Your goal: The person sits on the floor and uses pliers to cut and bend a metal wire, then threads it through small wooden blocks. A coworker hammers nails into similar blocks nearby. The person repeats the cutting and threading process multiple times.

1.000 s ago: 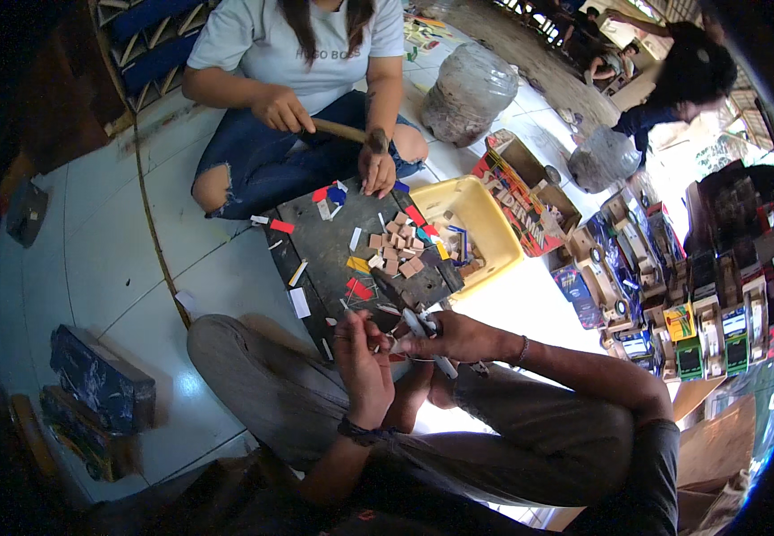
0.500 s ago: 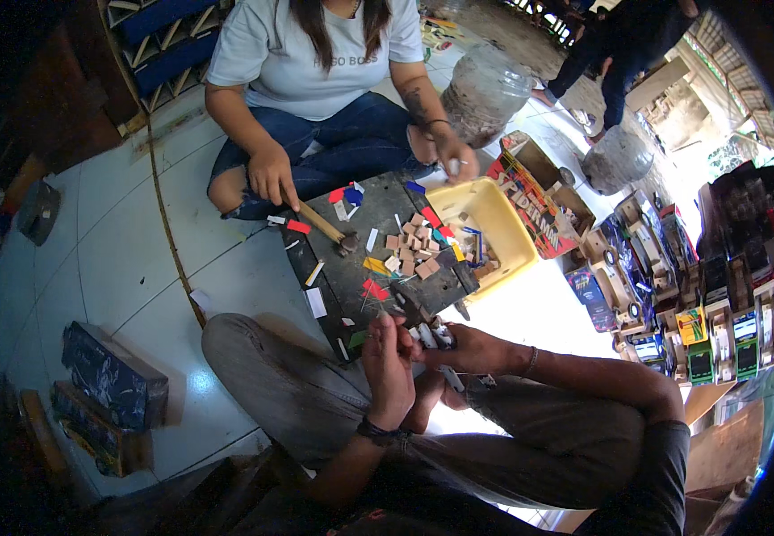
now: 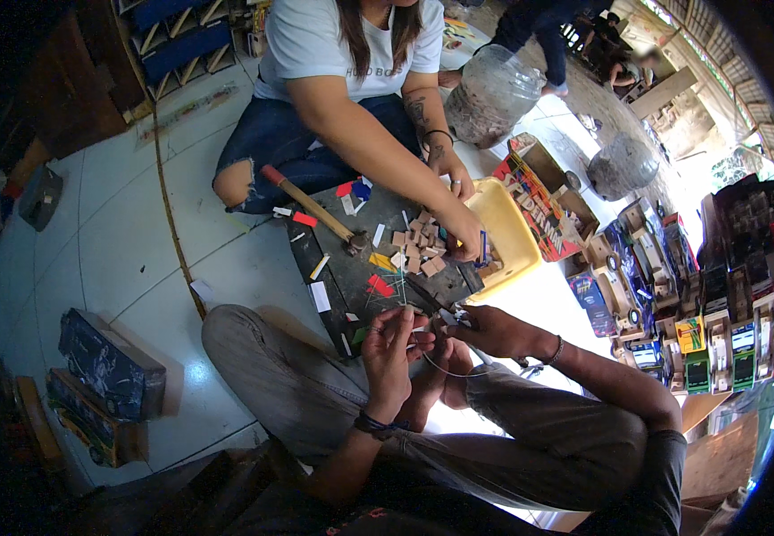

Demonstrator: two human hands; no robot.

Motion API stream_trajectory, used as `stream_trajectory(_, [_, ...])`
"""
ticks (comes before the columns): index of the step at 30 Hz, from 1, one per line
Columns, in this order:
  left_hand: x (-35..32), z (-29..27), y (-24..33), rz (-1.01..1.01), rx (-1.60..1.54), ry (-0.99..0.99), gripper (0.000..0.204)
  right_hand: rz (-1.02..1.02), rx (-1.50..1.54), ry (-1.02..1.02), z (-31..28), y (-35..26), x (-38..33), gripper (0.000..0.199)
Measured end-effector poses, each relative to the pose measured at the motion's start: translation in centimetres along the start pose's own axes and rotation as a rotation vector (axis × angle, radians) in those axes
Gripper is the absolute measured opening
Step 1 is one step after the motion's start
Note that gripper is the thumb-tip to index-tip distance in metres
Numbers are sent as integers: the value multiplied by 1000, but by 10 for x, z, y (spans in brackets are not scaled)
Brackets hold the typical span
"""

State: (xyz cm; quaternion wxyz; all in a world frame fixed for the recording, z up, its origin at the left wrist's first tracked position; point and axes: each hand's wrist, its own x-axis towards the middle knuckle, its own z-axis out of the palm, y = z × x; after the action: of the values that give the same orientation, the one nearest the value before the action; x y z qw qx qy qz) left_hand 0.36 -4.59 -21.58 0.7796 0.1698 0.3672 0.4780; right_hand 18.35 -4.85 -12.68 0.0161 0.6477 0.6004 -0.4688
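Observation:
My left hand (image 3: 389,355) is raised over my crossed legs, its fingers pinched round a thin pale wire (image 3: 452,372) that curves away to the right. Close beside it, my right hand (image 3: 498,333) is closed on a small grey metal hand tool (image 3: 451,316), whose kind is mostly hidden by the fingers. Just beyond both hands lies a dark low board (image 3: 333,304). On it are small wooden blocks (image 3: 420,241), red pieces (image 3: 380,285), a white piece (image 3: 319,297) and a hammer (image 3: 315,207) with a wooden handle.
Across the board sits a person in a white shirt (image 3: 360,76), both hands near a yellow tub (image 3: 516,228). An open printed box (image 3: 539,192) stands beside it. Painted wooden toy vehicles (image 3: 699,330) are stacked at the right. Dark boxes (image 3: 112,362) lie at the left.
The other person has let go of the hammer and reached across to the yellow tub. The white pieces at my right hand are less visible; a curved wire now shows below my hands.

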Motion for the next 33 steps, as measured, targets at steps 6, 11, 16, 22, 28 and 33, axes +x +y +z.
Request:
stream_trajectory(6, [1, -1, -4, -12, 6, -20, 25, -130, 43, 37, 13, 20, 4, 36])
stream_trajectory(11, [0, -2, -7, -35, 15, -57, 25, -185, -9, 93, 17, 22, 10, 38])
stream_trajectory(16, [0, -3, -8, -54, 7, -53, 26, -181, -53, 138, 16, 14, 10, 38])
stream_trajectory(22, [0, -3, -9, -47, -11, -32, 26, -184, -83, 184, 17, 8, 10, 37])
stream_trajectory(28, [2, -5, -10, -48, -6, -36, 28, -201, -71, 180, 17, 8, 12, 36])
stream_trajectory(33, [2, -6, -13, -18, -4, -23, 27, -126, -78, 88, 14, 4, 16, 43])
